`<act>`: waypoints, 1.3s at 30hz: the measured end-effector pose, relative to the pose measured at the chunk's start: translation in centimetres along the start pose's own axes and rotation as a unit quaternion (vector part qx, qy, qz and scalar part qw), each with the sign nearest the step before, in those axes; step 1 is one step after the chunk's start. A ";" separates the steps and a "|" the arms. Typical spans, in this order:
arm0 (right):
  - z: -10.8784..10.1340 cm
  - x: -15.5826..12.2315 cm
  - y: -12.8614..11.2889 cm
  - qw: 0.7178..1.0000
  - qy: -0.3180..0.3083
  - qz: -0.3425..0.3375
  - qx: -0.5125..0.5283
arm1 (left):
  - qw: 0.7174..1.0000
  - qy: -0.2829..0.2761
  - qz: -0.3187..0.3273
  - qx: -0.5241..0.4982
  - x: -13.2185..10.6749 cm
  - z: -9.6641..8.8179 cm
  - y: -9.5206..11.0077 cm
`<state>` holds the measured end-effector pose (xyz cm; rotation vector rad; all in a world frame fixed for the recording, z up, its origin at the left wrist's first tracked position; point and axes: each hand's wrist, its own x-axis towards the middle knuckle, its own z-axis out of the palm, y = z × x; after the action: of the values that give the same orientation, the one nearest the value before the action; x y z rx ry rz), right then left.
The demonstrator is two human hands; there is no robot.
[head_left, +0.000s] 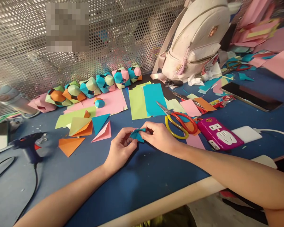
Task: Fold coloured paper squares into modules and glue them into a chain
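Observation:
A small folded piece of teal paper (137, 134) is pinched between both my hands just above the blue table top (142, 176). My left hand (120, 148) grips its left side with curled fingers. My right hand (159, 136) holds its right side with thumb and fingertips closed on it. Folded paper triangles in pink (102, 132), teal (99, 121) and orange (70, 145) lie to the left of my hands. Scissors with red and yellow handles (178, 123) lie just right of my right hand.
A row of coloured paper balls (94, 85) lines the perforated metal wall. Flat sheets of green (137, 103), teal (153, 99) and pink paper (109, 102) lie behind my hands. A glue gun (33, 147) rests at left, a magenta power strip (219, 133) and phone (251, 96) at right, a backpack (196, 41) behind.

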<state>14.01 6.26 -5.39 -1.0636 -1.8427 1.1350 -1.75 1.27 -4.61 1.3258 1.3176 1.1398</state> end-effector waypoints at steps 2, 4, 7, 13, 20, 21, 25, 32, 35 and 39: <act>-0.1 0.0 -0.1 1.000 0.000 -0.003 -0.002 | 1.000 -0.002 0.002 0.002 0.0 0.0 0.1; -0.1 0.0 -0.1 1.000 0.003 -0.005 -0.006 | 1.000 -0.005 0.003 0.002 0.0 -0.1 0.1; -0.2 0.1 -0.3 1.000 0.001 -0.003 -0.009 | 1.000 -0.010 0.005 0.000 0.0 -0.3 -0.2; -0.5 0.0 -0.7 1.000 -0.025 0.004 0.005 | 0.999 0.009 -0.024 -0.018 0.4 -0.6 -1.0; -0.7 0.0 -0.1 0.997 0.018 -0.068 -0.034 | 0.999 0.009 -0.035 -0.041 0.5 -0.7 -1.1; -0.7 0.0 0.1 0.997 0.016 -0.067 -0.036 | 0.999 0.006 -0.032 -0.043 0.5 -0.7 -1.2; -0.6 0.1 0.5 0.998 0.005 -0.053 -0.026 | 0.998 -0.006 -0.030 -0.055 0.5 -0.8 -1.2; -0.6 0.2 0.4 0.999 -0.021 0.000 0.025 | 0.997 -0.026 -0.046 -0.048 0.6 -0.6 -0.8; -0.7 0.2 0.4 0.999 -0.034 0.010 0.034 | 0.997 -0.018 -0.050 -0.051 0.9 -0.5 -1.0; -0.8 0.1 0.3 0.997 -0.048 0.035 0.040 | 0.996 -0.008 -0.058 -0.069 1.1 -0.2 -1.2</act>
<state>14.77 6.76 -5.34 -1.0516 -1.8289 1.3116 -2.15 2.42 -5.79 1.1412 1.2654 1.1167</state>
